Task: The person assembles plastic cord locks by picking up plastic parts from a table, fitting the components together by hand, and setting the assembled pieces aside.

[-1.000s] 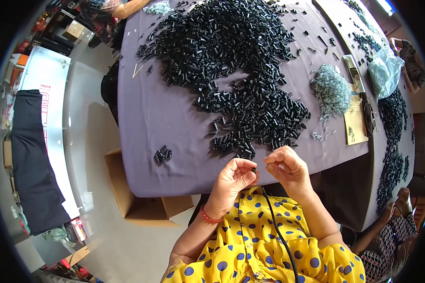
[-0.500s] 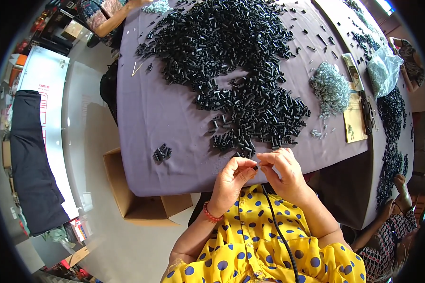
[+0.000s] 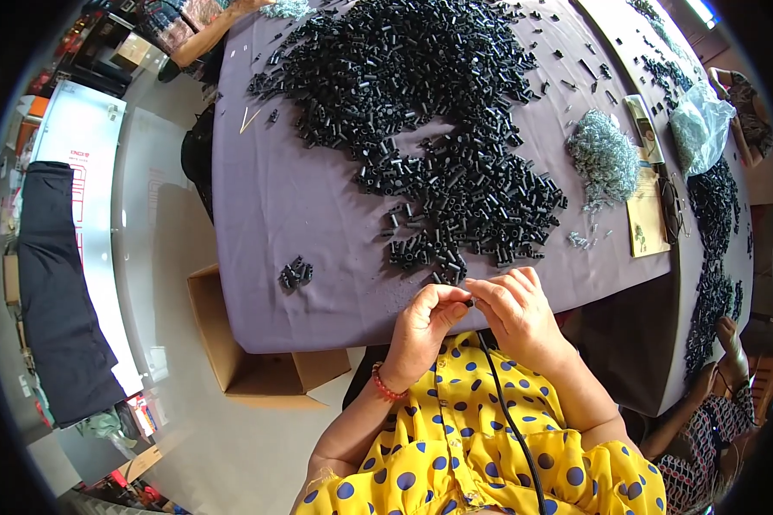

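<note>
Close together at the table's near edge, my two hands work on one small piece. My left hand (image 3: 427,326) pinches a small black cylindrical part (image 3: 469,303) between thumb and forefinger. The fingers of my right hand (image 3: 520,313) are closed against the same spot, and whatever they hold is too small to make out. Just beyond the fingertips begins a large heap of small black cylindrical parts (image 3: 421,77). A little cluster of the same black parts (image 3: 296,273) lies apart at the left. To the right of the heap sits a pile of small clear pieces (image 3: 603,159).
An open cardboard box (image 3: 270,378) stands below the table's near left edge. On the purple tablecloth (image 3: 275,206), a yellow card box (image 3: 648,225) and glasses (image 3: 672,210) lie at the right. Other people sit around, beside a plastic bag (image 3: 700,129) and more black parts.
My right fingers have closed in on the black part, nearer to my left fingertips. At the lower right, another person's hands have shifted slightly.
</note>
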Motion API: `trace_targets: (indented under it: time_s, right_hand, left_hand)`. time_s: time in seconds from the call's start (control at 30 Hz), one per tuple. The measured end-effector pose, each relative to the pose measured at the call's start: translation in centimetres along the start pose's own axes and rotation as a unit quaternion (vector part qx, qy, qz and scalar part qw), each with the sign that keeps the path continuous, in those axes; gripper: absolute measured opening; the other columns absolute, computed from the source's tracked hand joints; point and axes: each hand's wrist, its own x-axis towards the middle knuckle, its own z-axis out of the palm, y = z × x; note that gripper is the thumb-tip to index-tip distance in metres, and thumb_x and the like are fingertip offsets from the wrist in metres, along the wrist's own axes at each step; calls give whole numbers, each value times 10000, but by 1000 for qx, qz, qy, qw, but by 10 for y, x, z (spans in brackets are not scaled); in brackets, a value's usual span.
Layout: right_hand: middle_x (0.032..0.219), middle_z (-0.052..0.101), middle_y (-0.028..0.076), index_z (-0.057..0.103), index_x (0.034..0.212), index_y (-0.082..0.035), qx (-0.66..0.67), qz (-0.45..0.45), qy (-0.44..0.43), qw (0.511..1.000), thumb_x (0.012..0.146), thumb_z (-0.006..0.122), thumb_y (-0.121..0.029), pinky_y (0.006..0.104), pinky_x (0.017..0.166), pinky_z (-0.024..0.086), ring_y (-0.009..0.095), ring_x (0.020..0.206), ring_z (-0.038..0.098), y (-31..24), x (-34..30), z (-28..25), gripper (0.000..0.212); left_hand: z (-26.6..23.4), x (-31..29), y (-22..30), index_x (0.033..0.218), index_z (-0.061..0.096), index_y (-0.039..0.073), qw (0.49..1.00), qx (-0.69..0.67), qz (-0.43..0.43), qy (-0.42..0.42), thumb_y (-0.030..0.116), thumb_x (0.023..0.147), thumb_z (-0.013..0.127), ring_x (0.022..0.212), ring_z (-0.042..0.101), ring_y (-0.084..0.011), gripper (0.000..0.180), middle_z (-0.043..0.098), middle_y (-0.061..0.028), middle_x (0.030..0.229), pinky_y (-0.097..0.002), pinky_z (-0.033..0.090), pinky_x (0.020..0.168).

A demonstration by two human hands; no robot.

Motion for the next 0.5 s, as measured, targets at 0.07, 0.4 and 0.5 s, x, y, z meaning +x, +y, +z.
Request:
trace_targets:
  time_s: [0.07,0.4,0.5]
  right_hand:
    - [978,655,71,617,1231,-29,3,-1,5,1000,855,707,-18,397,842,453,256,867,619,-1,0,0,387]
    - [957,667,72,622,1225,-23,37,6,21,999,851,728,2,392,818,476,255,844,633,-5,-3,4,390]
    - [947,674,77,632,1209,-23,53,10,37,998,855,714,23,390,802,486,258,850,643,-6,-5,8,366]
  left_hand:
    - [1,0,-1,1144,652,10,999,-32,-4,3,126,1027,648,960,605,-71,164,677,-2,1043,-236,514,879]
    - [-3,-2,-1,1171,591,10,996,-80,-23,-20,124,1051,600,961,632,-88,165,671,-31,1032,-259,531,927]
    - [-5,-3,-4,1180,612,20,994,-105,-12,-21,184,1043,626,948,614,-63,214,663,-4,1032,-235,530,894]
